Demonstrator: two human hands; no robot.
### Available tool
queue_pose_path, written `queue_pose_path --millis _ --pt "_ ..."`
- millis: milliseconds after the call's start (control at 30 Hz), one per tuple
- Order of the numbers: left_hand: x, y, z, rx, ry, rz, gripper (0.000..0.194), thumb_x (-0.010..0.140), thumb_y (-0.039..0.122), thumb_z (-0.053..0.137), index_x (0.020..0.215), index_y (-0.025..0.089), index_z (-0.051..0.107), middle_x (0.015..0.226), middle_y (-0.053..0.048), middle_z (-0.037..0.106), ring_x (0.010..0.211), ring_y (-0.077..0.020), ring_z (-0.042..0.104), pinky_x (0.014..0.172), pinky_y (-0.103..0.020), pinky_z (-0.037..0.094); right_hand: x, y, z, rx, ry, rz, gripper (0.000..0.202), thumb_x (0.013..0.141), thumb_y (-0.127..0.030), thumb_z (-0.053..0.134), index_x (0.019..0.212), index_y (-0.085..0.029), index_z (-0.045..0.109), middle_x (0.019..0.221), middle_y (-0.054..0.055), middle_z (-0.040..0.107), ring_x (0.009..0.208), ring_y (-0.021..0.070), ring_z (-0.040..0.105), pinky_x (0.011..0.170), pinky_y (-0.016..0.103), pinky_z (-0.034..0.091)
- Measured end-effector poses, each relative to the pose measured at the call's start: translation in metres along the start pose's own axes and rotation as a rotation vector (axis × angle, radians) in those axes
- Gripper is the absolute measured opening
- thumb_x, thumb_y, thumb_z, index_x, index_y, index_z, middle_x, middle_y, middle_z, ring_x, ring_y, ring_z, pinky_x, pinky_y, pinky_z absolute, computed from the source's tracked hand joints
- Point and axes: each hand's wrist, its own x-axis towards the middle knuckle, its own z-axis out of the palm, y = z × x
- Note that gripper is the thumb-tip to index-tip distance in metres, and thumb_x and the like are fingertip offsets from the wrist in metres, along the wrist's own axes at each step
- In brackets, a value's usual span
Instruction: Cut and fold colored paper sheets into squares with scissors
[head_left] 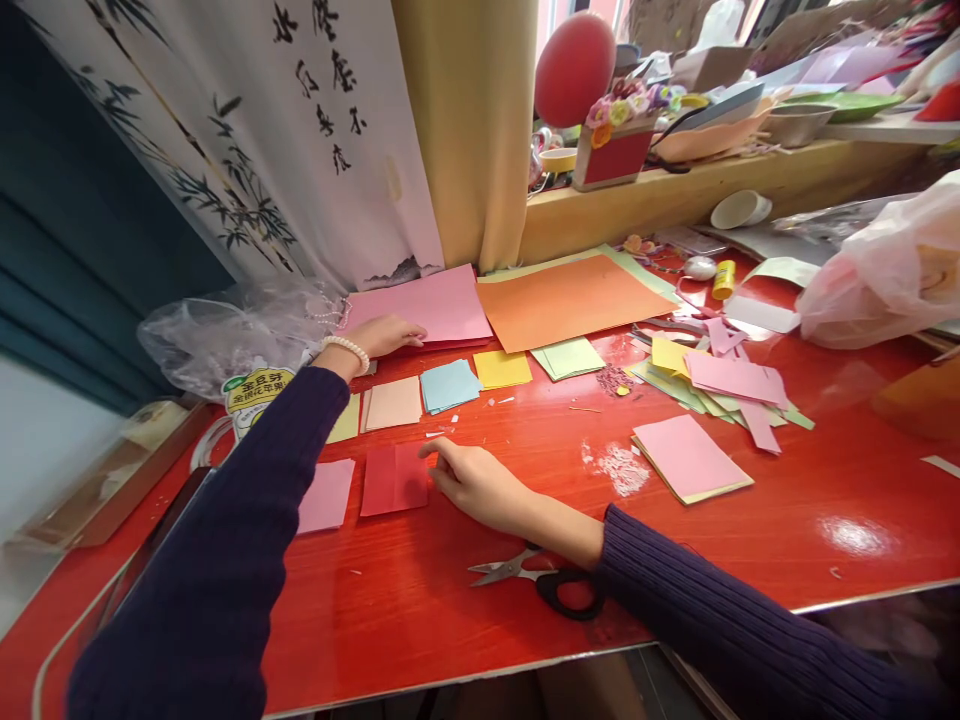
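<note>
My left hand (386,335) reaches to the back left, its fingers closed at the front edge of a large pink sheet of paper (420,300). A darker sheet shows under that edge. Loosely curled, with fingers apart and nothing in them, my right hand (480,482) hovers by the right edge of red paper squares (394,482); contact is hard to tell. Beside these lies a pink paper stack (327,497). Behind sit small stacks in peach (394,403), blue (450,385), yellow (502,370) and light green (568,358). Black-handled scissors (570,592) lie open below my right wrist.
A large orange sheet (574,300) lies at the back. On the right are a pink square stack (694,455), paper strips (731,380), white scraps (622,468) and a plastic bag (885,270). Clear plastic wrapping (217,335) is at left. A cluttered ledge (675,185) runs behind.
</note>
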Motion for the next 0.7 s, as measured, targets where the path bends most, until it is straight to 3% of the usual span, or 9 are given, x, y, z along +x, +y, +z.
queue_pose_path --millis 233,533,700 --pt "-0.008 0.004 -0.012 0.226 0.092 -0.134 0.036 0.091 0.023 0.034 0.1 0.008 0.065 0.093 -0.023 0.07 0.094 -0.033 0.066 0.076 -0.038 0.045 0.0 0.001 0.0 -0.013 -0.015 0.004 0.029 0.088 -0.015 0.043 0.115 -0.012 0.054 0.065 -0.001 0.053 0.061 0.0138 0.049 0.061 0.024 0.036" --pt "0.002 -0.015 -0.013 0.177 0.111 -0.16 0.03 0.087 0.03 0.042 0.096 0.014 0.066 0.089 -0.015 0.071 0.086 -0.0279 0.066 0.068 -0.029 0.042 0.0 -0.003 -0.003 -0.071 -0.039 -0.01 0.029 0.089 -0.014 0.042 0.115 -0.01 0.054 0.069 0.002 0.057 0.063 0.0154 0.052 0.059 0.024 0.035" --pt "0.01 -0.028 -0.013 0.021 0.157 -0.155 0.025 0.082 0.037 0.049 0.077 0.016 0.062 0.075 -0.008 0.066 0.072 -0.0205 0.06 0.06 -0.026 0.036 0.0 -0.003 -0.003 -0.1 -0.056 -0.012 0.029 0.09 -0.015 0.042 0.117 -0.011 0.053 0.074 0.004 0.063 0.069 0.0171 0.058 0.06 0.025 0.036"
